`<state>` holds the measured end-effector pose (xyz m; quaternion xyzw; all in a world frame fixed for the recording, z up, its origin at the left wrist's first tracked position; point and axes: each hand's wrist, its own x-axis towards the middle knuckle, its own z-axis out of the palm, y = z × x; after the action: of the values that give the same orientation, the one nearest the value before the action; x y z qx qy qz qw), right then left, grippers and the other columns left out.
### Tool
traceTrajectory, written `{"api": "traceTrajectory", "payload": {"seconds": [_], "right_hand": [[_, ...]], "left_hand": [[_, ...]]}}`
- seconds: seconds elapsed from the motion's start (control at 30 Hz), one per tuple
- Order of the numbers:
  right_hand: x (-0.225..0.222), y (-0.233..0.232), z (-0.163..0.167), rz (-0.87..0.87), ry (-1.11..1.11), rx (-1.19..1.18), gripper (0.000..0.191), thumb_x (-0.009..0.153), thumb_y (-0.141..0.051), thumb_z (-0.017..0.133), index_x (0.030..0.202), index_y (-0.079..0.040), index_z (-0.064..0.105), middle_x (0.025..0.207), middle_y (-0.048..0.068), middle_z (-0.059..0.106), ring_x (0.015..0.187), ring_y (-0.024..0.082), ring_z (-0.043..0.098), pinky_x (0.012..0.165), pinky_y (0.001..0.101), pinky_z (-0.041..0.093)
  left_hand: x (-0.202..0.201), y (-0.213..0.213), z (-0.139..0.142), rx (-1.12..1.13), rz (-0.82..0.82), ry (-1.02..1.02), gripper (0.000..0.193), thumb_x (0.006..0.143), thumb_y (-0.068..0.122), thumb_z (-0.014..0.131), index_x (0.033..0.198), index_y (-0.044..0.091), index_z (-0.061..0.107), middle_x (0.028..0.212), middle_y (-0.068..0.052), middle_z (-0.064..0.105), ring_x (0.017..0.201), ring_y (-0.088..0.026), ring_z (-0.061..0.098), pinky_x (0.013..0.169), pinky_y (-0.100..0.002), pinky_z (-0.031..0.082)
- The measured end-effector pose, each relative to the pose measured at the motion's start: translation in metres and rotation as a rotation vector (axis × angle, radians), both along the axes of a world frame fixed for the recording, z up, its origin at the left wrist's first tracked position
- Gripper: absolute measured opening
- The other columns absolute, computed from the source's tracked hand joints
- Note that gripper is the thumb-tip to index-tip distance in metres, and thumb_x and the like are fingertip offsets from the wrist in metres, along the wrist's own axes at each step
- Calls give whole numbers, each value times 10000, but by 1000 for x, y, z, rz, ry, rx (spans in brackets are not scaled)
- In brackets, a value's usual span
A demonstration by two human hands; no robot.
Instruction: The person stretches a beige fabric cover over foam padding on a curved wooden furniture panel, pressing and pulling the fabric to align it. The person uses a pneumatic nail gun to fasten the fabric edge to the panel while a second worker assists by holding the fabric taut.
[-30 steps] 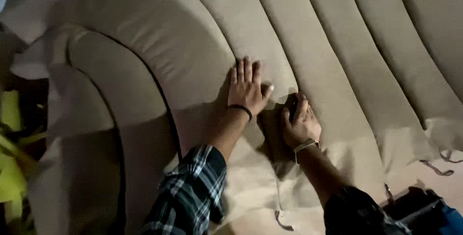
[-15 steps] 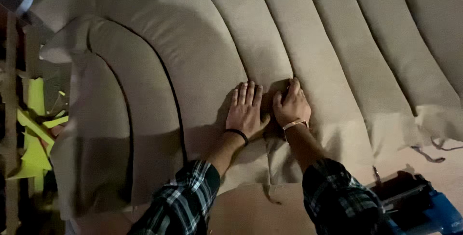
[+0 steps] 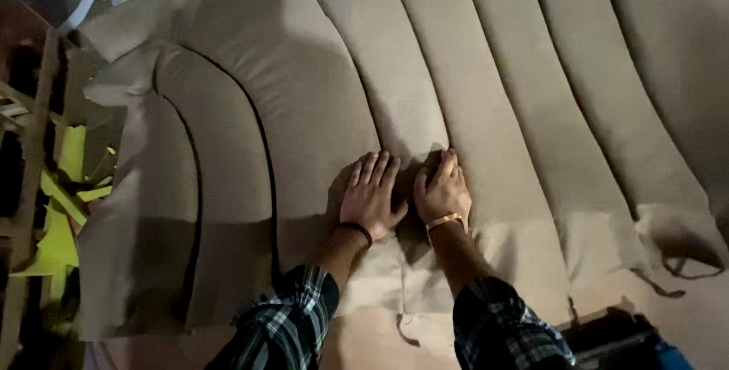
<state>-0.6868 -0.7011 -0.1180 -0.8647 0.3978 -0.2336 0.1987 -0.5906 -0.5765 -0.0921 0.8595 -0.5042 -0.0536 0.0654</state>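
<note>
A large beige upholstered piece [image 3: 304, 89] with long padded curved channels fills the view. My left hand [image 3: 370, 195] lies flat on one channel, fingers spread and pointing away from me, a dark band on the wrist. My right hand [image 3: 443, 190] sits right beside it with its fingers curled down into the seam between two channels, pressing the fabric; a light bracelet circles that wrist. Both sleeves are plaid. Whether the right hand pinches fabric or only pushes it is hidden by the fingers.
Loose unstuffed fabric ends [image 3: 668, 241] trail off the channels at the lower right. Yellow-green foam scraps [image 3: 64, 210] and a wooden frame [image 3: 34, 134] lie at the left. A dark tool with a blue part [image 3: 630, 343] sits at the bottom right.
The view has shifted, so the hands now sit lower and more central. My right hand has moved close beside the left and pushed its fingers deeper into the seam.
</note>
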Motion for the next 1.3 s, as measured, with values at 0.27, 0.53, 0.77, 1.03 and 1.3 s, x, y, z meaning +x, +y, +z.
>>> {"api": "traceTrajectory", "payload": {"seconds": [0.27, 0.53, 0.77, 1.03, 1.3], "right_hand": [[2, 0, 6, -21, 40, 79, 655, 981, -360, 513, 1505, 13, 386, 1584, 223, 432, 1440, 377, 446, 1157, 443, 383], [6, 2, 9, -32, 63, 128, 671, 962, -357, 526, 1518, -11, 384, 1556, 205, 465, 1407, 363, 485, 1134, 458, 422], [11, 0, 4, -13, 113, 77, 658, 954, -344, 540, 1506, -20, 390, 1538, 207, 487, 1377, 372, 501, 1115, 470, 425], [15, 0, -2, -42, 105, 129, 664, 979, -320, 555, 1549, -32, 375, 1514, 179, 534, 1385, 345, 530, 1154, 468, 432], [20, 0, -6, -25, 92, 30, 634, 967, -312, 569, 1514, -32, 411, 1536, 192, 501, 1338, 370, 532, 1085, 497, 440]], "left_hand": [[6, -2, -4, 35, 17, 26, 917, 872, 508, 648, 1590, 108, 242, 1667, -124, 223, 1552, -297, 154, 1278, -468, 87], [17, 3, -22, -93, -16, 37, 896, 845, 491, 685, 1574, 110, 327, 1653, -143, 300, 1553, -316, 216, 1281, -494, 130], [21, 0, -30, -86, 9, 23, 930, 806, 512, 701, 1561, 110, 338, 1650, -132, 307, 1543, -307, 225, 1265, -498, 149], [26, 0, -35, -135, 5, -5, 912, 826, 513, 685, 1563, 93, 352, 1643, -154, 317, 1540, -326, 230, 1265, -507, 165], [30, 0, -35, -114, 3, 9, 898, 844, 537, 669, 1560, 96, 352, 1649, -141, 320, 1547, -316, 235, 1279, -506, 162]]}}
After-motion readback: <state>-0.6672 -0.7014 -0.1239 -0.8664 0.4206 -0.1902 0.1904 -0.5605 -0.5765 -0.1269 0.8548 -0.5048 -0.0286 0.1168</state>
